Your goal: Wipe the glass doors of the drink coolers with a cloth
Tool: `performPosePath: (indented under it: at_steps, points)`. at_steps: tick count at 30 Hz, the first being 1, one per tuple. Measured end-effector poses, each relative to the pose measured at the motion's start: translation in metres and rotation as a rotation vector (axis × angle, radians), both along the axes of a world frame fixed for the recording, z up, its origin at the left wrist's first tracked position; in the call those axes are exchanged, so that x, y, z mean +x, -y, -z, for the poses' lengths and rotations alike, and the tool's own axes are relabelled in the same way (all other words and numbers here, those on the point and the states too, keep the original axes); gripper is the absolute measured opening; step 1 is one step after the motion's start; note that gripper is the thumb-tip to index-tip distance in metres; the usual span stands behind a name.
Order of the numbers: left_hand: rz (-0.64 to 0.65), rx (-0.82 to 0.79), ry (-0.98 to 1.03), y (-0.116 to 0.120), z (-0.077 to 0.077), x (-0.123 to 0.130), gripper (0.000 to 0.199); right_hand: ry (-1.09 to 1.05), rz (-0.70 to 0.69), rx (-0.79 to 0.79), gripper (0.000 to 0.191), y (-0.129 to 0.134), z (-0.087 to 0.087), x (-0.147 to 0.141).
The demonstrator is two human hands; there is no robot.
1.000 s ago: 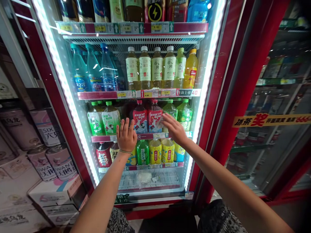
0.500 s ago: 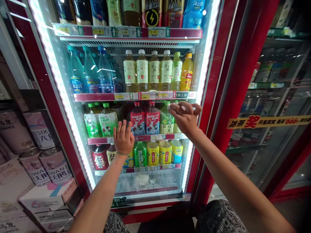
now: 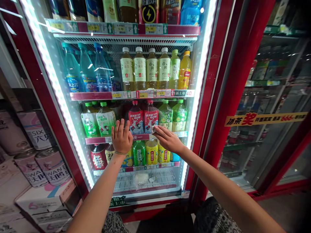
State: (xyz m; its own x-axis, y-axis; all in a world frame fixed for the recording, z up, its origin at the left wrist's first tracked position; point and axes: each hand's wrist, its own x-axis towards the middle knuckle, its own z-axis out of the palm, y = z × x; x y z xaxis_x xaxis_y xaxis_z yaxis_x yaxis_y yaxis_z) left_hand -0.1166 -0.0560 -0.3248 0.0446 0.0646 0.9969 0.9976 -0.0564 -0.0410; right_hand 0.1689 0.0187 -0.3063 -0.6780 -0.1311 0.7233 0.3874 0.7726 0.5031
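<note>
Your left hand (image 3: 121,137) lies flat, fingers spread, on the lit red-framed glass cooler door (image 3: 73,106). Your right hand (image 3: 167,139) presses a small white cloth (image 3: 154,129) against the same glass, at the red-labelled bottles (image 3: 143,117). Stacked cartons (image 3: 41,200) stand left.

Half a second ago the right hand (image 3: 167,139) was raised near the right edge of the glass fridge door (image 3: 73,81), level with the green-capped bottles' necks. It has since swept down and leftward across that door, its fingers pressing a small white cloth (image 3: 154,130) below the red-labelled bottles (image 3: 143,118).
</note>
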Motion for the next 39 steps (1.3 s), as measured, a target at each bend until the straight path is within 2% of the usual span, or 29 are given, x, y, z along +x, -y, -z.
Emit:
performPosePath:
  at_steps: [2, 4, 6, 8, 11, 14, 17, 20, 23, 25, 26, 30, 31, 36, 37, 39]
  points:
    - [0.018, -0.01, 0.021, -0.001, 0.0, 0.0, 0.054, -0.04, 0.027, -0.041, 0.059, -0.008, -0.002, 0.017]
    - [0.032, -0.026, 0.049, -0.001, 0.001, 0.001, 0.053, -0.223, 0.084, -0.075, 0.071, -0.016, -0.014, 0.023]
    - [0.04, -0.041, 0.069, -0.001, 0.001, 0.001, 0.052, -0.428, 0.138, -0.107, 0.078, -0.017, -0.025, 0.015]
    - [0.042, -0.046, 0.072, -0.001, 0.001, 0.001, 0.052, -0.468, 0.156, -0.133, 0.08, -0.011, -0.027, 0.002]
    - [0.036, -0.042, 0.057, -0.001, 0.001, -0.001, 0.053, -0.235, 0.136, -0.148, 0.083, 0.005, -0.014, -0.006]
    - [0.019, -0.031, 0.035, -0.001, 0.001, -0.001, 0.054, -0.112, 0.155, -0.147, 0.08, 0.01, -0.001, 0.013]
    - [0.005, 0.0, 0.011, -0.001, 0.0, 0.0, 0.055, -0.292, 0.196, -0.105, 0.071, 0.003, -0.005, 0.04]
    - [0.003, 0.03, -0.009, -0.001, 0.001, 0.0, 0.057, -0.509, 0.25, -0.132, 0.054, 0.0, -0.013, 0.047]
    - [-0.001, 0.02, -0.006, -0.001, 0.001, -0.001, 0.058, -0.42, 0.234, -0.19, 0.045, 0.006, -0.01, 0.039]
    - [0.0, 0.011, -0.003, -0.001, 0.001, -0.001, 0.059, -0.326, 0.195, -0.186, 0.044, 0.007, -0.007, 0.038]
    - [0.004, 0.013, -0.006, -0.001, 0.001, -0.001, 0.059, -0.344, 0.185, -0.181, 0.045, 0.006, -0.007, 0.04]
    - [0.007, 0.042, -0.027, 0.0, 0.0, 0.0, 0.062, -0.639, 0.209, -0.133, 0.042, -0.001, -0.011, 0.057]
    - [0.006, 0.044, -0.026, 0.0, 0.0, 0.0, 0.062, -0.657, 0.22, -0.12, 0.043, -0.002, -0.01, 0.061]
    - [0.007, 0.037, -0.021, 0.001, -0.001, 0.002, 0.062, -0.32, 0.232, -0.092, 0.065, -0.005, 0.011, 0.069]
    - [0.005, 0.04, -0.025, 0.001, -0.001, 0.002, 0.062, -0.343, 0.258, -0.085, 0.067, -0.007, 0.015, 0.072]
    - [0.004, 0.044, -0.024, 0.0, 0.0, 0.001, 0.062, -0.555, 0.325, -0.066, 0.067, -0.013, 0.023, 0.077]
